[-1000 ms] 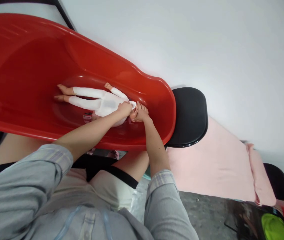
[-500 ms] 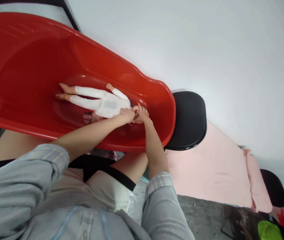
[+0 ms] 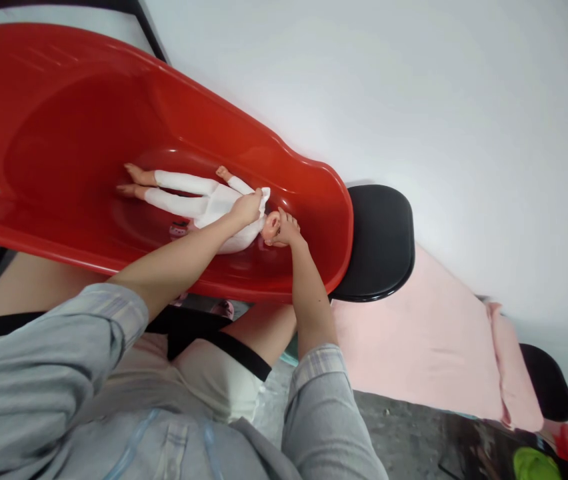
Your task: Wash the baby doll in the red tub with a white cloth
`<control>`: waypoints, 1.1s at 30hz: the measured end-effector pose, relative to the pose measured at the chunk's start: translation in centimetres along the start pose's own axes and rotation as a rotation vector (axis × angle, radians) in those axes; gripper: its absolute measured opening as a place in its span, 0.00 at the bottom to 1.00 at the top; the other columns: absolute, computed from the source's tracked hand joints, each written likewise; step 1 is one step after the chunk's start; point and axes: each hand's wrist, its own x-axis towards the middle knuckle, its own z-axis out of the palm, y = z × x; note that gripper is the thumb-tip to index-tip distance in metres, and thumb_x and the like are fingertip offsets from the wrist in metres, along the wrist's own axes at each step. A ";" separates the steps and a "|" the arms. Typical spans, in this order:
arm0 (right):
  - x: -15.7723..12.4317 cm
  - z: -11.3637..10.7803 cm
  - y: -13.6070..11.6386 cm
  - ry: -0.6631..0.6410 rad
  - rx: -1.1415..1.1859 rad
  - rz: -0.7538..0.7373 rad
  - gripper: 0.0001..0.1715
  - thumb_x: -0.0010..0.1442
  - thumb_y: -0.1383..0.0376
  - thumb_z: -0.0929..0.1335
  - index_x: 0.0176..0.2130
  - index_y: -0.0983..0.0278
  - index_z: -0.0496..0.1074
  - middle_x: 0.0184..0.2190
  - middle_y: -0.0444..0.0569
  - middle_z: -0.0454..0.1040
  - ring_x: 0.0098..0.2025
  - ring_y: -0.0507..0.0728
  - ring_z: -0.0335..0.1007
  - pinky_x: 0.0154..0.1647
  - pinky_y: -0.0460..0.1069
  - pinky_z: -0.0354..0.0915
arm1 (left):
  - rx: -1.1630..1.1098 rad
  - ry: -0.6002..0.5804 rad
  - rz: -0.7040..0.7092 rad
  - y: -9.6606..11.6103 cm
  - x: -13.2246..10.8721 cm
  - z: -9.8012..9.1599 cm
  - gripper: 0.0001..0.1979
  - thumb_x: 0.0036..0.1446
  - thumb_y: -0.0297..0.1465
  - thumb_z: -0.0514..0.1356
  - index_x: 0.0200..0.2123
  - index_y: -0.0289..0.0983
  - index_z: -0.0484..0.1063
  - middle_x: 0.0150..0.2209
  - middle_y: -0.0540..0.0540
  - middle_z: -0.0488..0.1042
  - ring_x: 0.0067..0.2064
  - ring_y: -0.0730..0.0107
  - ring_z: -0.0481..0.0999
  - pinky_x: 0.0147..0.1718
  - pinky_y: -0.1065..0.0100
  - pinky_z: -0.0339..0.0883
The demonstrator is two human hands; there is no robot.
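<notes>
Head view: a doll (image 3: 189, 197) dressed in white lies lengthwise inside the red baby bathtub (image 3: 324, 180). The left hand (image 3: 247, 208) has its fingers pinched on a white cloth (image 3: 265, 195) at the doll's shoulder. The right hand (image 3: 285, 232) has its fingers curled round the doll's head. The work looks to be at the neck, which calls for a steady hold on the head.

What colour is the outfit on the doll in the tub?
White; the head view shows the outfit clearly.
</notes>
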 end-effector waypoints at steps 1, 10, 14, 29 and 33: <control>0.0 0.0 0.0 -0.002 0.002 0.001 0.76 0.47 0.60 0.81 0.78 0.58 0.39 0.78 0.60 0.42 0.79 0.70 0.38 0.78 0.64 0.43 | -0.010 0.014 0.023 -0.3 0.3 0.5 0.30 0.64 0.25 0.57 0.68 0.27 0.62 0.59 0.30 0.76 0.58 0.50 0.77 0.55 0.62 0.69; 0.4 0.4 0.3 0.009 -0.011 -0.015 0.77 0.46 0.60 0.82 0.78 0.60 0.39 0.77 0.59 0.44 0.78 0.70 0.38 0.77 0.64 0.44 | 0.248 -0.091 0.220 -1.0 1.4 4.0 0.28 0.64 0.26 0.57 0.67 0.32 0.71 0.70 0.38 0.66 0.72 0.47 0.60 0.68 0.56 0.57; 0.5 0.5 0.4 0.009 -0.001 -0.018 0.78 0.45 0.59 0.82 0.78 0.60 0.40 0.77 0.60 0.44 0.78 0.70 0.38 0.77 0.64 0.44 | 0.310 -0.093 0.242 -0.4 1.0 3.6 0.24 0.66 0.26 0.57 0.63 0.31 0.75 0.66 0.38 0.70 0.65 0.46 0.66 0.64 0.55 0.61; 0.8 0.6 0.9 0.019 0.001 -0.026 0.78 0.44 0.60 0.82 0.78 0.59 0.41 0.76 0.58 0.46 0.78 0.69 0.40 0.77 0.63 0.45 | 0.279 -0.286 0.065 2.2 -1.3 0.4 0.19 0.53 0.28 0.69 0.49 0.35 0.82 0.49 0.38 0.82 0.49 0.52 0.82 0.43 0.69 0.70; 0.7 0.6 0.9 0.018 0.003 -0.020 0.78 0.44 0.59 0.83 0.78 0.60 0.41 0.77 0.59 0.45 0.78 0.69 0.39 0.77 0.63 0.45 | 0.306 -0.360 0.107 2.6 -1.8 0.5 0.24 0.51 0.24 0.70 0.53 0.30 0.80 0.47 0.35 0.82 0.50 0.49 0.82 0.44 0.67 0.71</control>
